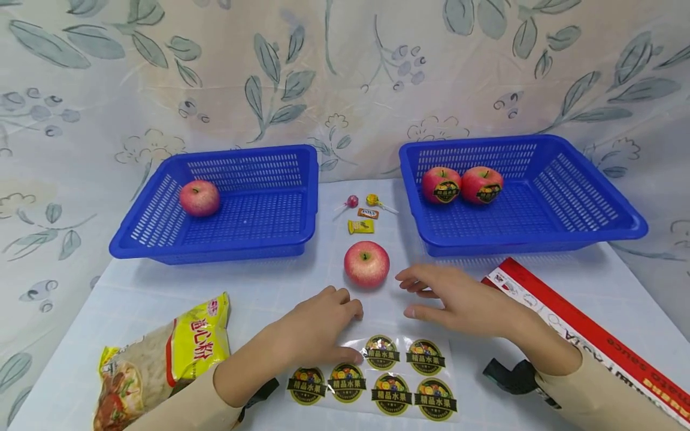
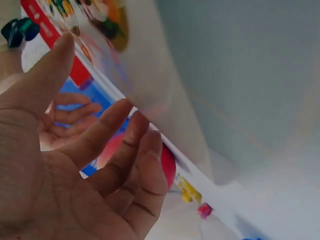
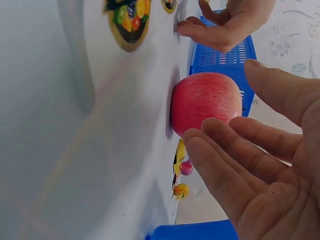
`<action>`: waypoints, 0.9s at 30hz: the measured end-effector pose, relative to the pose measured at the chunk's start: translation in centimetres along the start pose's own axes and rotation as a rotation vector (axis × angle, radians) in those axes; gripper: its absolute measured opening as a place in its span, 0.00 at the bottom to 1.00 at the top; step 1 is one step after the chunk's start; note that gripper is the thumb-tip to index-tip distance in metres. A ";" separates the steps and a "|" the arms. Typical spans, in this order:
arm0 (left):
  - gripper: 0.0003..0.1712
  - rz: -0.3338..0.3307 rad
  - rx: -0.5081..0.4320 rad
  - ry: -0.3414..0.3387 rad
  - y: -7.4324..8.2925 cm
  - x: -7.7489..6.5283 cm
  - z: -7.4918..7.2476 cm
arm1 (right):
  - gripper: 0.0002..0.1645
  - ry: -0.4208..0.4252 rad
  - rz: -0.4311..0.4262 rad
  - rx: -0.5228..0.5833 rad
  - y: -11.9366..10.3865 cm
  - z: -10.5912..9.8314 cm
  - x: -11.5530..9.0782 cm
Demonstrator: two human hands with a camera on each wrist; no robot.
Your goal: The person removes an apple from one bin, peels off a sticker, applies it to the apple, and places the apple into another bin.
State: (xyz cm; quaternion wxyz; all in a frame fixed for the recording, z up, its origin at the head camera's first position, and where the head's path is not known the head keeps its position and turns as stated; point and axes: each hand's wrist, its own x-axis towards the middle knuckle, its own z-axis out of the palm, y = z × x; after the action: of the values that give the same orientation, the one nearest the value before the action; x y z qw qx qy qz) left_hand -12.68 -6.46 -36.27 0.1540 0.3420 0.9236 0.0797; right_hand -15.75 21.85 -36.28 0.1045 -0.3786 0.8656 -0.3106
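A red apple (image 1: 366,264) stands on the table in the middle of the head view, between both hands. My right hand (image 1: 458,299) is just right of it, its fingers loosely bent and nothing held; the right wrist view shows its fingertips close to the apple (image 3: 206,104). My left hand (image 1: 312,329) hovers over the upper left of a clear sheet of round black-and-gold fruit stickers (image 1: 391,394). Its thumb lies near the stickers. In the left wrist view the left hand's fingers (image 2: 112,130) are relaxed, with nothing between them and the thumb.
One apple (image 1: 199,198) sits in the left blue basket (image 1: 215,250). Two stickered apples (image 1: 441,185) sit in the right blue basket (image 1: 528,238). Lollipops (image 1: 373,200) and small wrapped candies (image 1: 361,226) lie between the baskets. A yellow noodle bag (image 1: 199,335) is left, a red box (image 1: 587,335) right.
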 end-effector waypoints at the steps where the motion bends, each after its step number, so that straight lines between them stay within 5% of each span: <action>1: 0.34 0.007 0.014 0.002 0.2 0.1 0.1 | 0.30 0.001 0.000 -0.004 0.0 0.0 -0.1; 6: 0.33 0.020 0.064 0.002 0.8 0.6 0.5 | 0.29 0.002 -0.003 -0.009 0.0 0.2 -0.4; 14: 0.19 0.019 -0.005 -0.055 0.9 0.7 0.6 | 0.31 -0.030 0.031 0.003 -0.4 0.5 -0.5; 27: 0.14 0.038 -0.346 -0.027 -0.8 1.5 0.3 | 0.18 -0.003 -0.076 -0.016 -0.4 1.4 0.3</action>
State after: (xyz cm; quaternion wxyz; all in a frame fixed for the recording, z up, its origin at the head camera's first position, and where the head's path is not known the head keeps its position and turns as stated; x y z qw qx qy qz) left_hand -14.13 -6.02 -37.12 0.2213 0.3288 0.8873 0.2357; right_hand -15.10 20.79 -37.14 0.0907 -0.4126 0.8528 -0.3070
